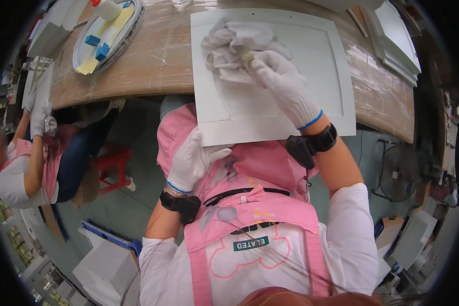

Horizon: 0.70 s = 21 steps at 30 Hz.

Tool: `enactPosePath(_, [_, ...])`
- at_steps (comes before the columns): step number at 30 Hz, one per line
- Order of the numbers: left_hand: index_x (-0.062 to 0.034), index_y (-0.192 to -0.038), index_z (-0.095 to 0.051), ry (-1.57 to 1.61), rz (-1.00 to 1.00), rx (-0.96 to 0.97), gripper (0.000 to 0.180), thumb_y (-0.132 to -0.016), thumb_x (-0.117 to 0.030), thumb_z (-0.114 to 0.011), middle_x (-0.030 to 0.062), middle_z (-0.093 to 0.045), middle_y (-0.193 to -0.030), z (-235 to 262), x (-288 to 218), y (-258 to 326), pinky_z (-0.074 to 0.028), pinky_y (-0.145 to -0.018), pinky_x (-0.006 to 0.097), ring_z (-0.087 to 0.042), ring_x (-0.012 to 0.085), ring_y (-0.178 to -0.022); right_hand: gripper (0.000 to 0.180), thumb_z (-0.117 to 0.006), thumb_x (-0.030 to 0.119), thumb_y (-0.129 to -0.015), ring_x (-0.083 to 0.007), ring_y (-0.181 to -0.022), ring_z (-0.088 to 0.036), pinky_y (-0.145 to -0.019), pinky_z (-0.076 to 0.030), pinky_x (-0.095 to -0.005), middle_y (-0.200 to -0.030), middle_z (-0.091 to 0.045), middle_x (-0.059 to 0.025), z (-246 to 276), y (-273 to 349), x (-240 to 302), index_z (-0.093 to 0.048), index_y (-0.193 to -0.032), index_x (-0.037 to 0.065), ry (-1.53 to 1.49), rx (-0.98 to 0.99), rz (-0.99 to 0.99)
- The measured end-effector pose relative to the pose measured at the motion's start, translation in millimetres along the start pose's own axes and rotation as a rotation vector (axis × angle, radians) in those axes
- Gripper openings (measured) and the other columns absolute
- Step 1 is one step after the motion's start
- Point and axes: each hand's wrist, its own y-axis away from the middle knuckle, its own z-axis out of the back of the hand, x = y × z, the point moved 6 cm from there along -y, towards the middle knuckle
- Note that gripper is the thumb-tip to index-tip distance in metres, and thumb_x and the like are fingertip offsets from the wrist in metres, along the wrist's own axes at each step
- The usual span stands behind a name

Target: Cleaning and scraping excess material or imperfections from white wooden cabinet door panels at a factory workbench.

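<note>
A white framed panel (270, 109), like a cabinet door, lies on the wrapped table and juts over its near edge above my lap. In a white knit glove, my right hand (279, 76) pinches a crumpled white cloth (229, 43) against the far left part of the panel. A small yellowish bit shows at its fingertips; I cannot make out what it is. My left hand (188, 160), gloved too, grips the panel's near edge by its left corner, with some fingers hidden beneath.
On the table's left, a round lid-like tray (79, 58) bears a red-capped white bottle (106, 9), blue blocks (102, 52) and yellow sheets. Stacked white panels (392, 41) stand at the right. A co-worker (41, 168) sits at the left by a red stool (112, 166); a fan (397, 173) stands right.
</note>
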Motion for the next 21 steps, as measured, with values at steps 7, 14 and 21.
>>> enactPosePath(7, [0.0035,-0.140,-0.036,-0.246,0.041,0.001,0.053,-0.101,-0.032,-0.047,0.0226,-0.056,-0.128,13,-5,5,-0.058,-0.089,0.043,-0.064,0.0341,-0.108,0.019,-0.050,0.013,-0.099,-0.0086,-0.078,-0.059,-0.071,-0.049,-0.0251,-0.087,-0.064,-0.0011,26,53,-25,-0.061,-0.112,0.005,-0.037,0.067,-0.363])
enactPosePath(14, [0.0017,-0.129,-0.046,-0.445,0.144,0.114,0.044,-0.102,-0.033,-0.046,0.0200,-0.068,-0.097,16,4,-5,-0.059,-0.063,0.036,-0.070,0.0274,-0.077,0.038,-0.060,0.005,-0.082,-0.0321,-0.077,-0.061,-0.066,-0.049,-0.0411,-0.084,-0.061,-0.0094,-24,65,3,-0.059,-0.119,0.014,0.802,0.184,0.457])
enactPosePath(21, [0.0012,-0.122,-0.049,-0.547,0.056,-0.045,0.037,-0.103,-0.031,-0.046,0.0112,-0.066,-0.071,16,2,4,-0.051,-0.049,0.031,-0.061,0.0198,-0.053,0.046,-0.062,0.005,-0.079,-0.0308,-0.072,-0.058,-0.062,-0.046,-0.0414,-0.077,-0.056,-0.0093,-43,54,3,-0.061,-0.124,0.016,0.882,0.333,0.464])
